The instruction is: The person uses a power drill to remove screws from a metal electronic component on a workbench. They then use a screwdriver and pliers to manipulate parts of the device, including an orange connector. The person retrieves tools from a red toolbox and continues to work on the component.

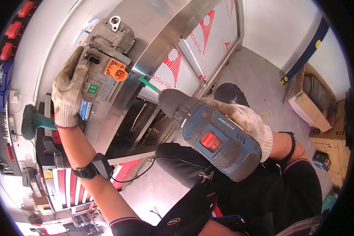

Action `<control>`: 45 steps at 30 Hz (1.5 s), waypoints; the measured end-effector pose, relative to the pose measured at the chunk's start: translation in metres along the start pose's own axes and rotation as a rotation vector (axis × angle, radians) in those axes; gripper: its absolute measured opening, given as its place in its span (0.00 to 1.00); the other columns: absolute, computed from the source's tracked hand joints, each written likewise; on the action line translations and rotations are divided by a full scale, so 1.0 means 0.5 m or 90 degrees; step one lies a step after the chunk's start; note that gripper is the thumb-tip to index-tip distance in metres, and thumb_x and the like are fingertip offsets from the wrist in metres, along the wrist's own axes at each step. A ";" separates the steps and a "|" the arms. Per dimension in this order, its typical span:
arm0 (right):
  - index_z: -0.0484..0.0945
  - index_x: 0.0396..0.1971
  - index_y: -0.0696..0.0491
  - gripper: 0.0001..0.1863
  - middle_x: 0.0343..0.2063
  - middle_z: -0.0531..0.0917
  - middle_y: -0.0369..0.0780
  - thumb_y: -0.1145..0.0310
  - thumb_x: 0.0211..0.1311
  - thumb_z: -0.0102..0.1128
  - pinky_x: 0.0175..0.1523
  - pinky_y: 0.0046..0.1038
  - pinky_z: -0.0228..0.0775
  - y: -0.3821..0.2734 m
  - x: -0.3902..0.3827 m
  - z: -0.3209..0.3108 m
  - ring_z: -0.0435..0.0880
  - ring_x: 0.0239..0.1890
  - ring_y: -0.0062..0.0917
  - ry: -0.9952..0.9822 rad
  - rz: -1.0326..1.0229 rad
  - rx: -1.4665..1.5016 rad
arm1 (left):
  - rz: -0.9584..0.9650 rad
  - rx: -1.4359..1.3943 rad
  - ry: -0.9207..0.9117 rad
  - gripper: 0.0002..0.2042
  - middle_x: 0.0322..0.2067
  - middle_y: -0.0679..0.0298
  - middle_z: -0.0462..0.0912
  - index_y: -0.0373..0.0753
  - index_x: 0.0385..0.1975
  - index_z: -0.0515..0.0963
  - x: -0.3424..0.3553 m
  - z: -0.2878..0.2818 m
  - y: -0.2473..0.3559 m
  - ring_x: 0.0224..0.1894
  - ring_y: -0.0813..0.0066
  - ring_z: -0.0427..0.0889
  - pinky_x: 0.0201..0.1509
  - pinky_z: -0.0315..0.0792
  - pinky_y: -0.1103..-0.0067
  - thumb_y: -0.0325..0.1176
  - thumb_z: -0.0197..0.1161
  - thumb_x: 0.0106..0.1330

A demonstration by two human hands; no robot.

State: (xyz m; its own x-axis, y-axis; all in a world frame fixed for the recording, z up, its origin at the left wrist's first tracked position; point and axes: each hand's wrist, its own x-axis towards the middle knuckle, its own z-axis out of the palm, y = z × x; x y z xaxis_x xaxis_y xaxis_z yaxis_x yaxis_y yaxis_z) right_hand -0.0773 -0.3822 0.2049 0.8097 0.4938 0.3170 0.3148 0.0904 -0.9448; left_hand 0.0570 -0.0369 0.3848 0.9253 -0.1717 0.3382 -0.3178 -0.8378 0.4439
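Note:
A grey cast-metal electric compressor (115,36) lies on the steel bench, with an orange connector (115,70) on its near side and labels below that. My left hand (67,92), in a soiled white knit glove, grips its left side, the fingers along the housing. In my gloved right hand (242,114) is a blue and black cordless drill (214,135). Its body hides most of my grip. From its chuck a long green-sleeved bit (148,84) points toward the compressor, its tip close to the orange connector. I cannot tell whether the tip touches.
The steel bench (157,29) has a rounded front edge and film-covered panels (200,35) beneath. A second power tool (29,122) stands at the left, near a tool wall. Cardboard boxes (308,110) sit on the floor at right. My knees are close below the drill.

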 end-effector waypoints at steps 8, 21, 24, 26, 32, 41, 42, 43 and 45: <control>0.68 0.69 0.62 0.48 0.55 0.84 0.51 0.57 0.50 0.80 0.59 0.37 0.80 -0.004 -0.002 -0.004 0.87 0.54 0.44 -0.013 0.008 0.013 | 0.013 -0.019 -0.007 0.28 0.63 0.55 0.81 0.30 0.72 0.69 -0.002 -0.002 -0.017 0.63 0.73 0.78 0.69 0.69 0.77 0.41 0.60 0.78; 0.67 0.69 0.63 0.49 0.53 0.85 0.53 0.57 0.49 0.80 0.57 0.38 0.80 -0.004 -0.012 -0.002 0.88 0.53 0.46 -0.007 0.013 0.030 | 0.523 0.210 0.167 0.33 0.61 0.49 0.79 0.38 0.63 0.78 -0.039 0.063 0.083 0.61 0.48 0.81 0.70 0.73 0.61 0.29 0.78 0.54; 0.67 0.69 0.63 0.50 0.52 0.85 0.53 0.57 0.49 0.80 0.57 0.39 0.81 -0.001 -0.017 -0.002 0.88 0.53 0.46 -0.005 0.022 0.042 | 0.515 0.569 0.075 0.25 0.57 0.52 0.82 0.39 0.54 0.82 -0.048 0.102 0.116 0.60 0.53 0.81 0.72 0.71 0.59 0.33 0.75 0.54; 0.67 0.69 0.63 0.50 0.52 0.86 0.54 0.57 0.49 0.80 0.57 0.39 0.81 -0.001 -0.019 -0.004 0.88 0.53 0.46 0.000 0.034 0.056 | 0.470 0.675 0.036 0.16 0.56 0.53 0.83 0.40 0.43 0.86 -0.028 0.131 0.124 0.60 0.53 0.81 0.74 0.69 0.58 0.31 0.72 0.52; 0.68 0.69 0.63 0.47 0.52 0.86 0.52 0.58 0.51 0.79 0.57 0.37 0.82 -0.022 -0.014 -0.020 0.89 0.52 0.42 -0.019 0.037 -0.085 | 0.408 0.759 -0.016 0.13 0.55 0.56 0.85 0.37 0.45 0.86 -0.010 0.160 0.100 0.62 0.66 0.80 0.76 0.62 0.62 0.33 0.57 0.68; 0.74 0.66 0.57 0.33 0.55 0.85 0.43 0.68 0.62 0.73 0.58 0.31 0.83 -0.022 -0.023 -0.012 0.88 0.52 0.30 0.020 0.105 0.052 | 0.541 0.722 0.065 0.13 0.50 0.57 0.87 0.37 0.40 0.87 -0.007 0.150 0.072 0.61 0.62 0.80 0.76 0.59 0.58 0.35 0.59 0.65; 0.74 0.66 0.56 0.32 0.55 0.86 0.43 0.68 0.62 0.72 0.58 0.31 0.83 -0.017 -0.023 -0.016 0.89 0.52 0.30 0.014 0.000 -0.088 | 0.541 0.720 0.065 0.12 0.47 0.56 0.87 0.36 0.38 0.86 -0.007 0.154 0.069 0.60 0.61 0.81 0.75 0.61 0.57 0.34 0.60 0.63; 0.75 0.65 0.56 0.31 0.54 0.86 0.42 0.68 0.62 0.72 0.57 0.31 0.83 -0.015 -0.028 -0.021 0.89 0.51 0.30 0.015 -0.021 -0.197 | 0.518 0.732 0.034 0.12 0.46 0.56 0.87 0.36 0.37 0.86 -0.007 0.158 0.063 0.59 0.61 0.81 0.75 0.61 0.56 0.34 0.60 0.62; 0.79 0.59 0.53 0.26 0.50 0.87 0.41 0.66 0.61 0.72 0.53 0.31 0.82 -0.013 -0.039 -0.032 0.89 0.47 0.30 0.030 -0.062 -0.378 | 0.517 0.725 0.065 0.11 0.43 0.56 0.88 0.36 0.36 0.86 -0.004 0.170 0.049 0.59 0.60 0.81 0.75 0.63 0.56 0.33 0.60 0.61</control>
State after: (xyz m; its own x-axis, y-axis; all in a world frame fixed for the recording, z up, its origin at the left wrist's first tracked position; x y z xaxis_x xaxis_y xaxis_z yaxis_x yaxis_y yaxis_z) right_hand -0.0871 -0.4060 0.2061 0.7801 0.4680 0.4152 0.6001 -0.3723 -0.7080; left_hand 0.0650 -0.1012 0.3245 0.5316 -0.8085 0.2525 -0.3643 -0.4874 -0.7936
